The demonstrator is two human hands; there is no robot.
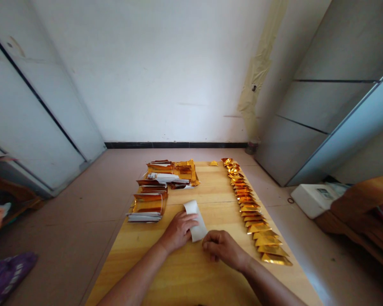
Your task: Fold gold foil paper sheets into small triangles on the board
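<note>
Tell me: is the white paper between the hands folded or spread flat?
Looks folded: the white paper forms a narrow strip with a raised end, under the left hand.

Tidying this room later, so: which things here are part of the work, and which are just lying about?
Part of the work: white paper strip under the left hand, beside the right hand; gold foil packets in a row; gold-and-white foil stacks.
Lying about: white box; purple fabric.
</note>
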